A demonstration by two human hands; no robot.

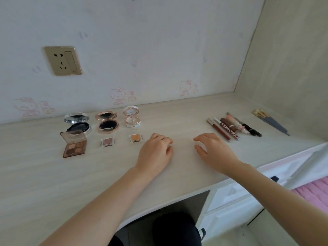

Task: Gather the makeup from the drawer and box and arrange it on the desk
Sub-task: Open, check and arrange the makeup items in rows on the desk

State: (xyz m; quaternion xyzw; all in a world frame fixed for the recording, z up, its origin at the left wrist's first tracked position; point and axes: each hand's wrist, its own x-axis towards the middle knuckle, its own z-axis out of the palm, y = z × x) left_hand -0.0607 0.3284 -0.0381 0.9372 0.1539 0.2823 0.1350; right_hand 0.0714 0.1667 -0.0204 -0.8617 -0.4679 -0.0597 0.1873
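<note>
On the pale wood-grain desk [53, 174], seen from the seated person's own viewpoint, makeup lies in two groups. At far left, a gold wall socket [63, 60] sits on the wallpaper above the desk. Below it, three open compacts stand in a row near the wall: a silver compact [77, 124], a rose-gold compact [107, 122] and a white compact [131, 118]. In front of each lies an eyeshadow: a brown four-pan palette [74, 145] with its lid raised against the silver compact, a small pink shadow [107, 142], and a small orange shadow [136, 138]. Just right of the orange shadow, the left hand [156, 148] rests palm down on the desk, fingers loosely curled, holding nothing. Near it but apart, the right hand [213, 148] rests the same way, also empty. Further right, lip glosses and pencils [234, 126] lie side by side at an angle. Makeup brushes [269, 121] lie near the side wall. White drawers [230, 201] sit under the desk's right end.
</note>
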